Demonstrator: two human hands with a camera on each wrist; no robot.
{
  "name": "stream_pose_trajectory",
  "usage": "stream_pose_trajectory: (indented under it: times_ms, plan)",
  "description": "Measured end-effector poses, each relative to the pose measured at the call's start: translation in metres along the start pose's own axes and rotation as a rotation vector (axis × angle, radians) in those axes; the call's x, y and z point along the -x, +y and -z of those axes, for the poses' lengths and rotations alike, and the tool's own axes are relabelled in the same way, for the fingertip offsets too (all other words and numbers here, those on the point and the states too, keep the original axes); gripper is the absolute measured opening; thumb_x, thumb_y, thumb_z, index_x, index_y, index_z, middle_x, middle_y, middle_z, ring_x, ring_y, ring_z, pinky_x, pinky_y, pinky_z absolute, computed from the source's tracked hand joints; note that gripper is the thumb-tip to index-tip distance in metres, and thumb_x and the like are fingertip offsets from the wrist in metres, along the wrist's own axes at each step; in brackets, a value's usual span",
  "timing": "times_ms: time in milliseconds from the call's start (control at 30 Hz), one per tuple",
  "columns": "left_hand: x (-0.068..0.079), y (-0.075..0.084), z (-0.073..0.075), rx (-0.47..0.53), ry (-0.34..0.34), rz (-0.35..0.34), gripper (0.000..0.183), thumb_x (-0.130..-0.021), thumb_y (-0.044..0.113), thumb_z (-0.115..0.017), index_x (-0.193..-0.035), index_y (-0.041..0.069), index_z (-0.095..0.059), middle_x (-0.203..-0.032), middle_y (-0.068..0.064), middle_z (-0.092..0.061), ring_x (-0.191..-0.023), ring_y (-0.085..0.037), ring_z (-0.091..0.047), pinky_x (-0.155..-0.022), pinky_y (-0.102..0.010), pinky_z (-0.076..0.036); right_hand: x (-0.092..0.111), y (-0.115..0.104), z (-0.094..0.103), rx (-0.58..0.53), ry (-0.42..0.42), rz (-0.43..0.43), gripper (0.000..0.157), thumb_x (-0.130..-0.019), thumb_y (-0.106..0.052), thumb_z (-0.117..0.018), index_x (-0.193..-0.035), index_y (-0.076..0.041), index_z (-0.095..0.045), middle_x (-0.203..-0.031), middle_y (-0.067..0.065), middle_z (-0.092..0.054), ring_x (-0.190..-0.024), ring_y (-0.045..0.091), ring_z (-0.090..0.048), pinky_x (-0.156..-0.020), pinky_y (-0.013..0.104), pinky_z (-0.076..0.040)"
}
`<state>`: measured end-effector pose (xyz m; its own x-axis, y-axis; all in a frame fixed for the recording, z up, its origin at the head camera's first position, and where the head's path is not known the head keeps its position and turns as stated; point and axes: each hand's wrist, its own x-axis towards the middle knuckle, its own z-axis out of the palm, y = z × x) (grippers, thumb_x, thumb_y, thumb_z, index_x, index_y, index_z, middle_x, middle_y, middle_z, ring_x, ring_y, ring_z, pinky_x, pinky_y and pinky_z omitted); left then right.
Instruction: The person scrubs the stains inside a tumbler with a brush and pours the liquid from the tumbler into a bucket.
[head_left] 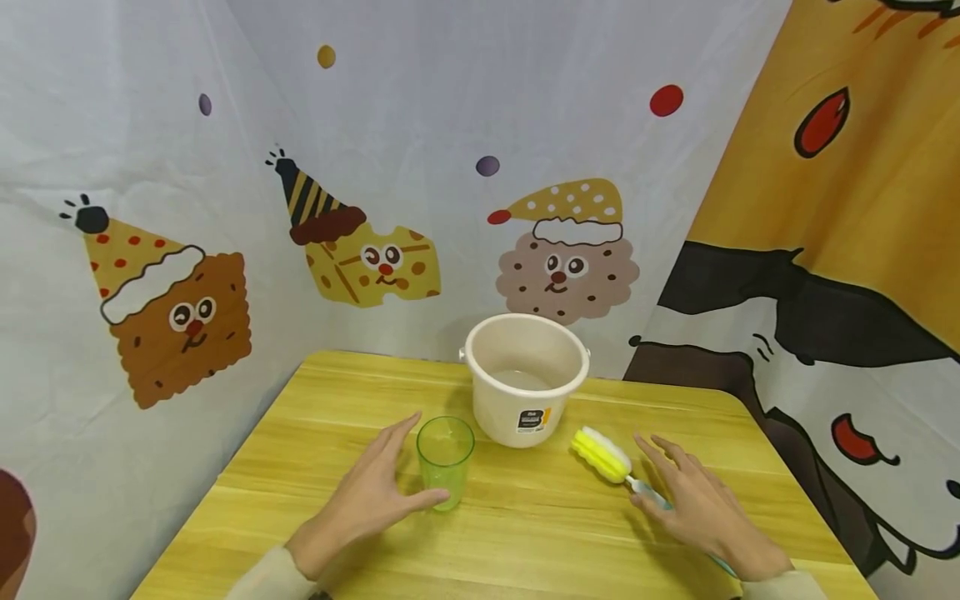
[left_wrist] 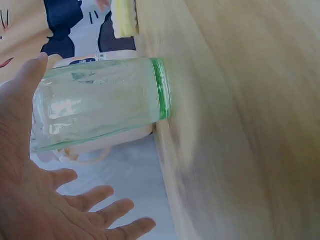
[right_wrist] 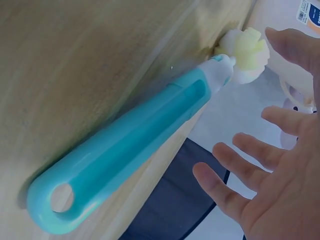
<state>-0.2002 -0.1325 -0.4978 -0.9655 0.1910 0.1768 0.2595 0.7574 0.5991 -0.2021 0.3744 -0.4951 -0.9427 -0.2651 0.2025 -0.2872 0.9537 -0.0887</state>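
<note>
A clear green cup (head_left: pixel 446 462) stands upright on the table, left of centre. My left hand (head_left: pixel 369 492) is beside it, thumb and fingers spread around its left side; in the left wrist view the hand (left_wrist: pixel 55 200) appears apart from the cup (left_wrist: pixel 100 102). Toward the right lies a sponge cup brush (head_left: pixel 602 456) with a yellow and white head and a blue handle (right_wrist: pixel 125 145). Over that handle hovers my right hand (head_left: pixel 701 508), fingers spread and holding nothing. In the right wrist view, a gap shows between the hand (right_wrist: pixel 280 170) and the handle.
A cream bucket (head_left: pixel 517 417) with a label stands behind the cup and brush, near the back of the wooden table (head_left: pixel 525 533). Behind the table hangs a white curtain (head_left: pixel 420 108) printed with cartoon figures; a larger cartoon print covers the right side.
</note>
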Motion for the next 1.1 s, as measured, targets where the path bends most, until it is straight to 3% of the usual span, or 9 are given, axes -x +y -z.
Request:
stream_pose_trajectory:
  times_ms: [267, 533, 767, 1100]
  plan:
    - [-0.002, 0.002, -0.006, 0.078, 0.051, -0.007, 0.122, -0.072, 0.076, -0.087, -0.169, 0.036, -0.024, -0.170, -0.007, -0.041, -0.148, -0.037, -0.052, -0.115, -0.069, -0.047, -0.001, 0.003, -0.004, -0.018, -0.046, -0.020, 0.089, -0.089, -0.057, -0.083, -0.164, -0.035, -0.041, -0.145, 0.013, -0.061, -0.113, 0.036, -0.069, -0.068, 0.051, -0.061]
    - [-0.004, 0.004, -0.011, 0.180, 0.065, -0.013, 0.117, -0.073, 0.067, -0.092, -0.167, 0.029, -0.034, -0.165, -0.003, -0.048, -0.134, -0.035, -0.064, -0.106, -0.066, -0.056, 0.001, 0.006, -0.006, -0.038, -0.097, -0.046, 0.085, -0.089, -0.056, -0.083, -0.162, -0.032, -0.046, -0.142, 0.014, -0.061, -0.108, 0.032, -0.070, -0.063, 0.044, -0.059]
    - [-0.006, 0.008, -0.014, 0.225, 0.066, 0.005, 0.119, -0.069, 0.071, -0.091, -0.166, 0.031, -0.036, -0.158, -0.006, -0.055, -0.130, -0.034, -0.066, -0.104, -0.064, -0.057, 0.002, 0.009, -0.007, -0.035, -0.128, -0.065, 0.081, -0.090, -0.054, -0.083, -0.159, -0.029, -0.051, -0.137, 0.014, -0.063, -0.099, 0.024, -0.070, -0.061, 0.038, -0.056]
    - [-0.008, 0.009, -0.020, 0.276, 0.065, 0.021, 0.114, -0.069, 0.065, -0.094, -0.163, 0.031, -0.040, -0.153, -0.013, -0.059, -0.121, -0.033, -0.071, -0.095, -0.055, -0.064, 0.005, 0.010, -0.006, -0.060, -0.180, -0.100, 0.077, -0.092, -0.050, -0.083, -0.158, -0.025, -0.053, -0.128, 0.011, -0.065, -0.081, 0.012, -0.057, -0.055, 0.029, -0.044]
